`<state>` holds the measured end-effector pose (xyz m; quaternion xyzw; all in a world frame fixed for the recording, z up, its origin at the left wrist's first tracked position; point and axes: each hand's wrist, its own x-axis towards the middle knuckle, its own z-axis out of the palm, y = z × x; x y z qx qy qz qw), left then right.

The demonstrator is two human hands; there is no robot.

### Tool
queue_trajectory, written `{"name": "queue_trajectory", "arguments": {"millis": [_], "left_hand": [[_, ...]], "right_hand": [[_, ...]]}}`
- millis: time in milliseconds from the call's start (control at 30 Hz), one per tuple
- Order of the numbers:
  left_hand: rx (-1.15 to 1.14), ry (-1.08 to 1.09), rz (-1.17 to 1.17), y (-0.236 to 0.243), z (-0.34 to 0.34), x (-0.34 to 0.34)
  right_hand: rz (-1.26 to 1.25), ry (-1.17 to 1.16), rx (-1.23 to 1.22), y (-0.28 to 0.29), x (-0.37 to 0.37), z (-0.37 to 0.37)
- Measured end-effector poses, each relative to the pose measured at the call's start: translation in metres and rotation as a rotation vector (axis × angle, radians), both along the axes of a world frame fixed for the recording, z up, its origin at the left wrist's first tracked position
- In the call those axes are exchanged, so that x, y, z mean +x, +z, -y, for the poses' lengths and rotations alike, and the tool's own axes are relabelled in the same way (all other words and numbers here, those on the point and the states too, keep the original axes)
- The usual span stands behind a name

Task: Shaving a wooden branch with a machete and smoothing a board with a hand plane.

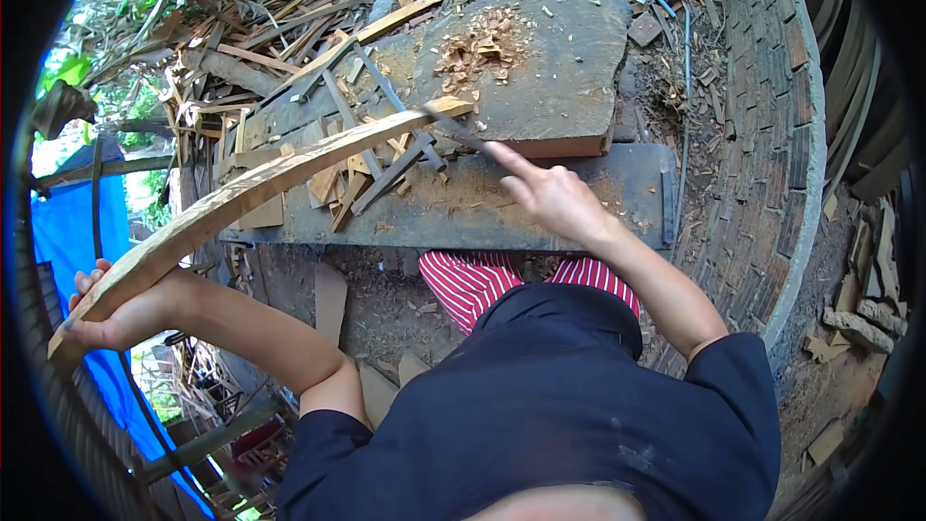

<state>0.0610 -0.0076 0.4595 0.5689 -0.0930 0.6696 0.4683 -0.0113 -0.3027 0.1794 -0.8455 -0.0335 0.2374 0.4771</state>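
Observation:
My left hand [130,309] is wrapped round the lower end of a long, pale piece of wood [260,178]. The piece rises in a curve to the right, its far end above the edge of a thick wooden block [550,68]. In my right hand [559,198] is a knife [458,130], with the index finger stretched along it. Its dark blade meets the wood close to that far end. The handle is hidden inside my fist. Wood chips [482,48] lie heaped on the block.
The block rests on a low plank bench [579,188] strewn with wood offcuts [362,169]. Behind it spreads a pile of scrap sticks [260,58]. A brick wall [772,116] curves along the right, and a blue tarp [77,222] hangs at the left.

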Motion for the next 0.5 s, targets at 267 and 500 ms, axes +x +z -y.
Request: {"name": "queue_trajectory", "arguments": {"millis": [267, 500], "left_hand": [[-0.045, 0.045, -0.031, 0.003, 0.02, 0.003], [-0.084, 0.032, -0.032, -0.003, 0.023, 0.002]], "right_hand": [[0.581, 0.07, 0.1, 0.06, -0.014, -0.045], [0.25, 0.024, 0.171, -0.003, -0.007, -0.014]]}}
